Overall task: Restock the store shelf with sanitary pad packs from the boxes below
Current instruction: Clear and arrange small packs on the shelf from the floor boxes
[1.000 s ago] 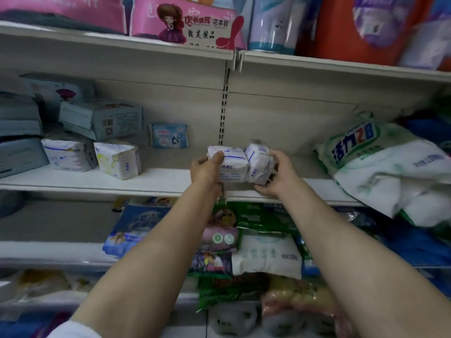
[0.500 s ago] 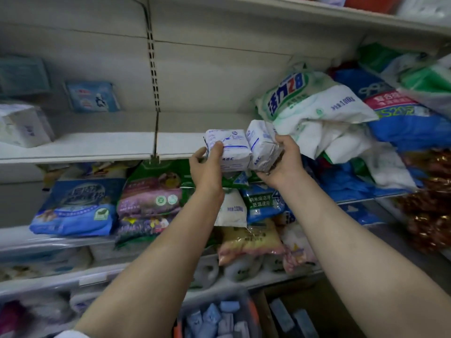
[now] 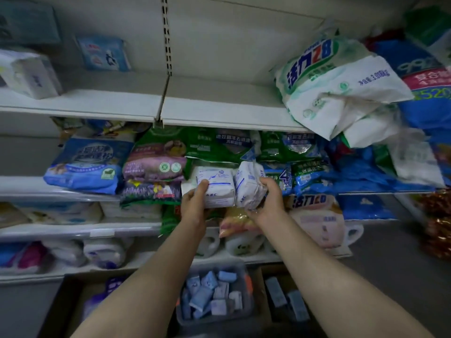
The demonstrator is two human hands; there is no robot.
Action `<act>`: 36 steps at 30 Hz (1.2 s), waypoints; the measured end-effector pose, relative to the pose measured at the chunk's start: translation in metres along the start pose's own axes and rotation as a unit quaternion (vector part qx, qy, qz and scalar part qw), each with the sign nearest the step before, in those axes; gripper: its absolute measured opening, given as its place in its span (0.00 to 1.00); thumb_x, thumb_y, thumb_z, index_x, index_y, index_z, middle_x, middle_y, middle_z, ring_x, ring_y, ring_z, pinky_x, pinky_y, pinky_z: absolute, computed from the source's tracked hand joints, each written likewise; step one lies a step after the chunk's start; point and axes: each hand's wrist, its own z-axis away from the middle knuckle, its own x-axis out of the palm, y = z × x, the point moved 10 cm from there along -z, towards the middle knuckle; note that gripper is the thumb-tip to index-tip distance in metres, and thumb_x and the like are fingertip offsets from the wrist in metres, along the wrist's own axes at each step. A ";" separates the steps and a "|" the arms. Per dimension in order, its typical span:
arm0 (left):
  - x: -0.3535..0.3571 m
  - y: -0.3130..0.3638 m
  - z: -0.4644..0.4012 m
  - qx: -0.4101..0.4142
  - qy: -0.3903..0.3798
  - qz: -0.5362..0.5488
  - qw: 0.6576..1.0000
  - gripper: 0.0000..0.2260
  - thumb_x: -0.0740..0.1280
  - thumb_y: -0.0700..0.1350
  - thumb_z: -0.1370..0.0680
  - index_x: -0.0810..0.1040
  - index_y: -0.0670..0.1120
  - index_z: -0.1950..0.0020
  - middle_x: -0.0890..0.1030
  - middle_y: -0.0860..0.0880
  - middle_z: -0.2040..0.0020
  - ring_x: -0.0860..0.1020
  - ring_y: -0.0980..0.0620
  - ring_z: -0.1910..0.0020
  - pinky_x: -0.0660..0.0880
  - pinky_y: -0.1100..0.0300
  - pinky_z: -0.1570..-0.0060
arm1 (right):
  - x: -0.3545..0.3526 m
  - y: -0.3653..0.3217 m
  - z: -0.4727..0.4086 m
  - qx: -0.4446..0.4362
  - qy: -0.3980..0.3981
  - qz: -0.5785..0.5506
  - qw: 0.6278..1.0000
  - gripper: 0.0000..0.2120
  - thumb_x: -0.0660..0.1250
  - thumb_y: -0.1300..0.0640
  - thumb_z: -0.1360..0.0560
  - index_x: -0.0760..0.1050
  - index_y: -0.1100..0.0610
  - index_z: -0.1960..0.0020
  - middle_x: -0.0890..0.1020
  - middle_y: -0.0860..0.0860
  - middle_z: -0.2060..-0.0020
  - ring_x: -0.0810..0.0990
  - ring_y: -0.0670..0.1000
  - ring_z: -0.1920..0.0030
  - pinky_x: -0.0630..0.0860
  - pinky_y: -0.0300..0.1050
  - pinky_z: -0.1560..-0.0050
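1. Presently, two white, blue-printed plastic-wrapped sanitary pad packs are held side by side, touching, in front of the lower shelves: the left pack (image 3: 216, 189) is gripped by the left hand (image 3: 194, 206), the right pack (image 3: 249, 189) by the right hand (image 3: 268, 203).
2. Fingers are curled round each pack, probably so both can be carried together.
3. The white metal shelf (image 3: 207, 103) above has bare space.
4. More packs lie in the grey plastic crate (image 3: 214, 292) below.

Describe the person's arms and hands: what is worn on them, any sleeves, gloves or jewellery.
Both forearms are bare as far as the frame shows, with no sleeve in view. The left hand and right hand wear no gloves; no rings, watch or bracelet show.
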 end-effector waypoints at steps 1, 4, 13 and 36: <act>-0.010 -0.015 -0.005 -0.028 0.009 -0.008 1.000 0.31 0.79 0.58 0.34 0.78 0.42 0.38 0.83 0.40 0.43 0.84 0.40 0.48 0.83 0.46 0.55 | -0.002 0.013 -0.003 0.020 -0.013 0.001 1.000 0.13 0.64 0.51 0.23 0.84 0.58 0.54 0.85 0.56 0.60 0.83 0.56 0.63 0.80 0.44 0.61; -0.037 -0.050 -0.005 -0.105 0.046 -0.034 0.993 0.23 0.76 0.55 0.28 0.78 0.41 0.40 0.83 0.41 0.47 0.83 0.43 0.52 0.80 0.53 0.63 | -0.016 0.051 -0.012 0.064 -0.015 0.030 0.997 0.16 0.64 0.52 0.26 0.85 0.61 0.50 0.86 0.59 0.54 0.85 0.57 0.60 0.82 0.46 0.61; -0.081 -0.110 0.018 -0.219 0.105 -0.116 0.963 0.21 0.73 0.55 0.25 0.77 0.41 0.40 0.81 0.42 0.53 0.79 0.44 0.58 0.77 0.52 0.59 | -0.112 0.161 -0.132 0.154 0.021 0.198 0.968 0.41 0.75 0.47 0.48 0.79 0.59 0.36 0.84 0.61 0.44 0.83 0.65 0.44 0.77 0.68 0.43; -0.087 0.048 0.030 -0.127 0.081 -0.068 0.986 0.13 0.64 0.51 0.18 0.72 0.41 0.43 0.75 0.43 0.52 0.79 0.47 0.71 0.75 0.58 0.73 | 0.084 0.124 -0.019 0.141 -0.054 0.265 0.952 0.07 0.64 0.55 0.24 0.75 0.59 0.57 0.77 0.56 0.55 0.76 0.56 0.54 0.71 0.49 0.51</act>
